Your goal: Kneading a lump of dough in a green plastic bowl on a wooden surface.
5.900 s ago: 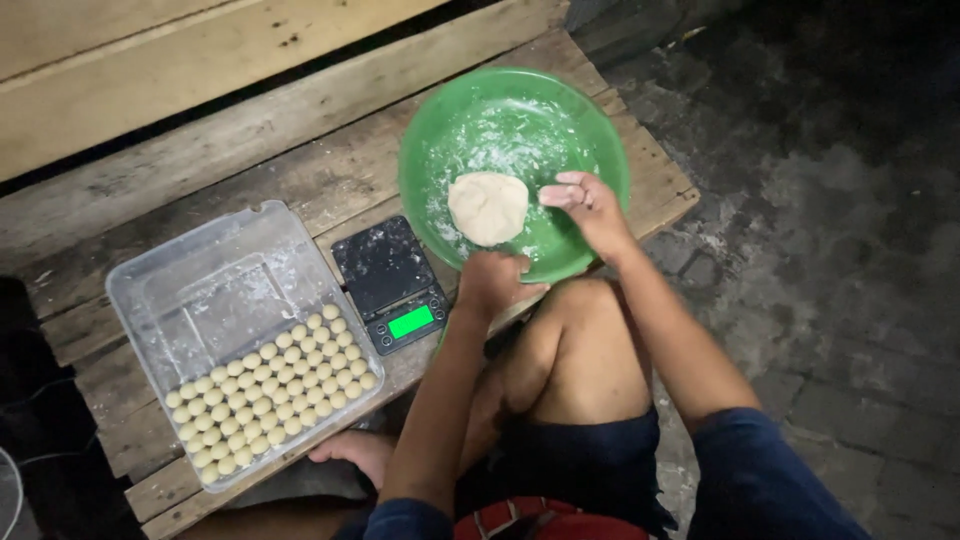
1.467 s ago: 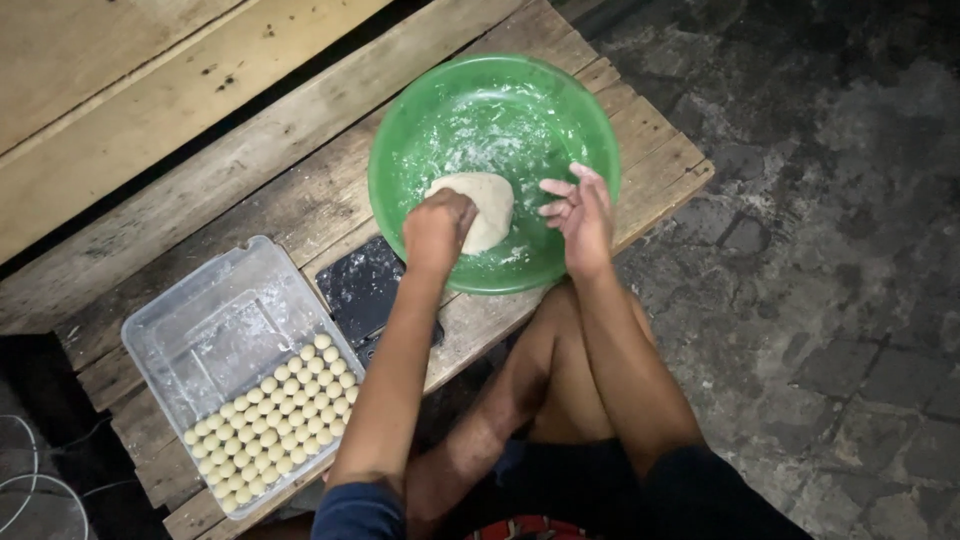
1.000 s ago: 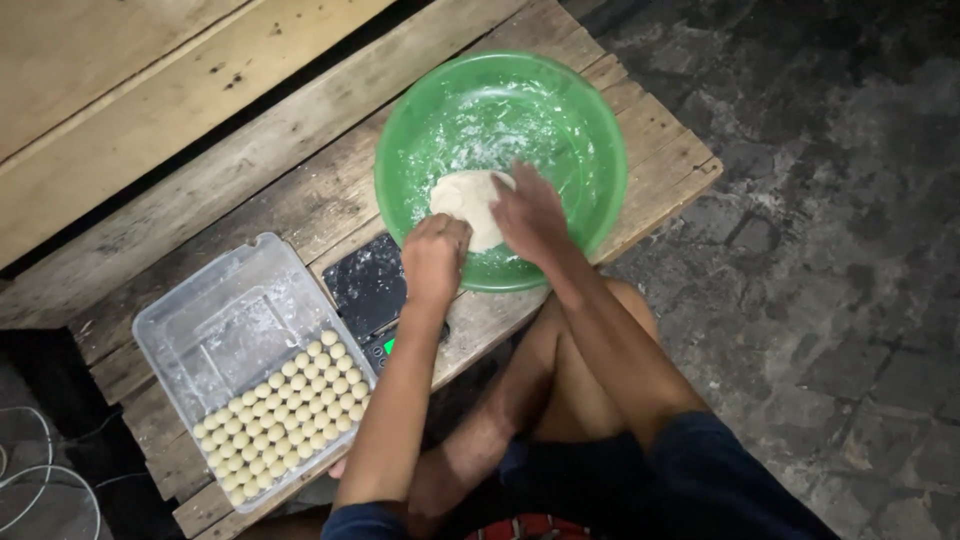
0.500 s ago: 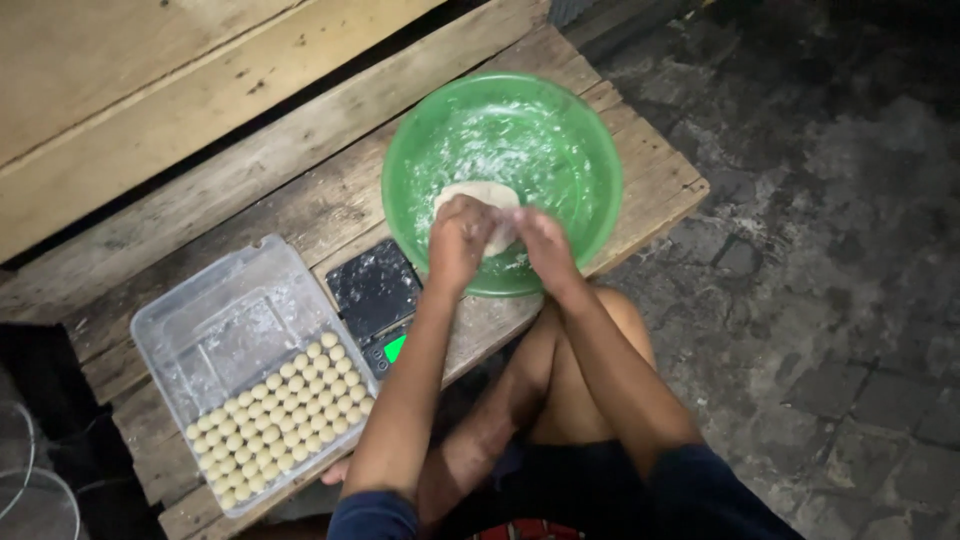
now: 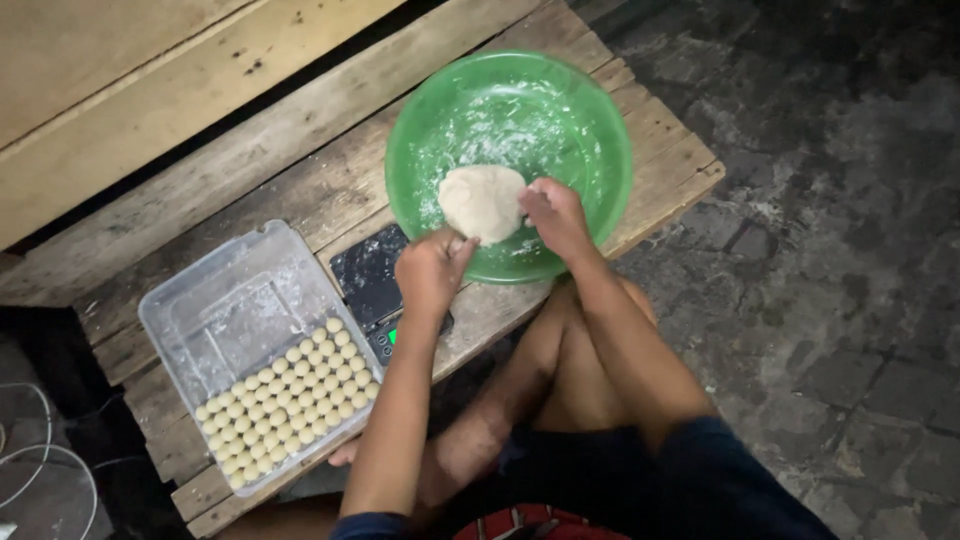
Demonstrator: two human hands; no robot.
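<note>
A weathered wooden plank tabletop (image 5: pixel 250 190) carries everything here. Largest on it is the round green plastic basin (image 5: pixel 510 95), dusted inside with white flour, standing toward the right end. Left of it sits a clear rectangular plastic container (image 5: pixel 235 305), its near half filled with neat rows of small pale dough balls (image 5: pixel 290 395); its far half is bare. Between the two lies a flat black digital kitchen scale (image 5: pixel 368 275) with a small green display.

Inside the basin rests a flattened pale lump of dough (image 5: pixel 482 202). The left hand (image 5: pixel 432 272) pinches its near edge with closed fingers. The right hand (image 5: pixel 556 215) presses curled fingers against its right side. Judging by the half-filled container, much dough remains unportioned.
</note>
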